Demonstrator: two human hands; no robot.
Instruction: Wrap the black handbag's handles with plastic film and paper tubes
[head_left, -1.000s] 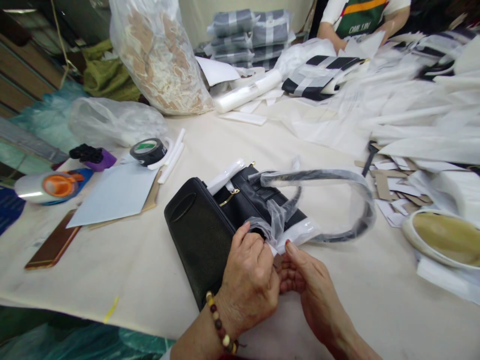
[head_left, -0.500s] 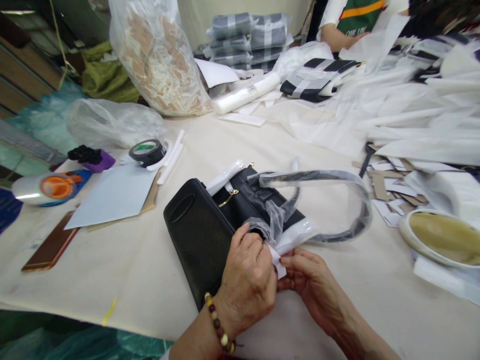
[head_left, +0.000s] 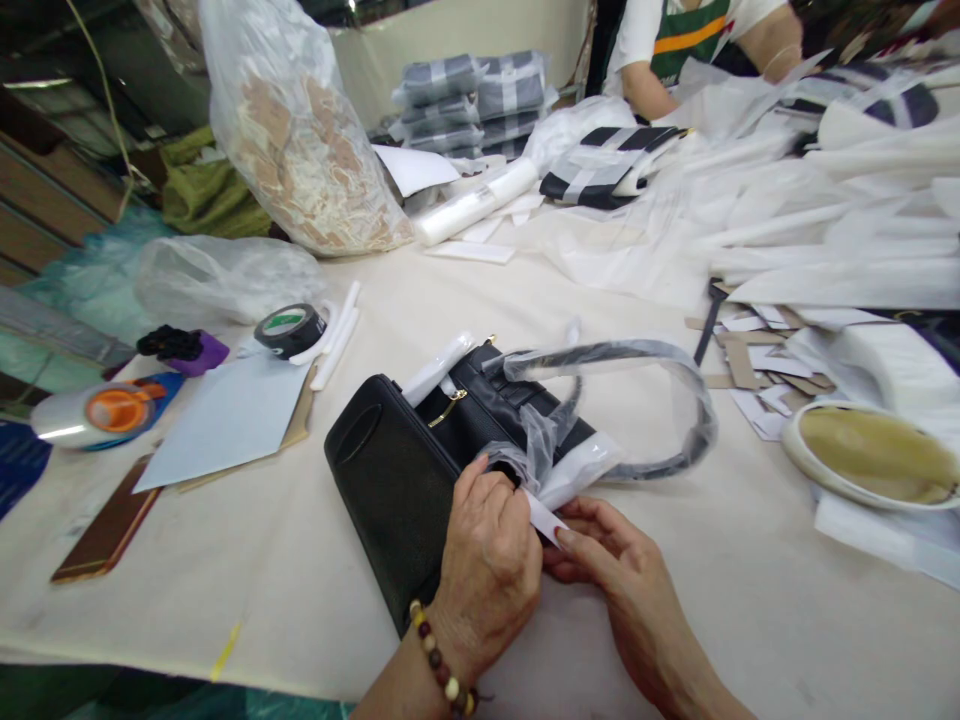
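Note:
A black handbag [head_left: 397, 490] lies on its side on the table, a gold zipper pull [head_left: 454, 405] showing on top. Its handles [head_left: 701, 410] are wrapped in clear plastic and loop out to the right. My left hand [head_left: 487, 555], with a beaded bracelet at the wrist, is closed on the bag's near end, beside the crumpled plastic. Between thumb and fingers, my right hand [head_left: 622, 570] pinches a white paper strip [head_left: 544, 520] at that same end. What lies under the left fingers is hidden. White wrapped padding [head_left: 581, 470] sticks out just above the strip.
To the left are black tape [head_left: 289, 330], a pale sheet [head_left: 225, 410], a brown strip [head_left: 109, 520] and a clear film roll [head_left: 75, 415]. An oval dish [head_left: 874, 455] and cardboard scraps [head_left: 750, 360] lie right. Behind stands a bag of scraps [head_left: 307, 150]; a co-worker [head_left: 675, 60] is across.
My right thumb has shifted along the white strip, and more of the strip shows. My left hand keeps its grip. The whole view has tilted slightly; the co-worker's arms have moved.

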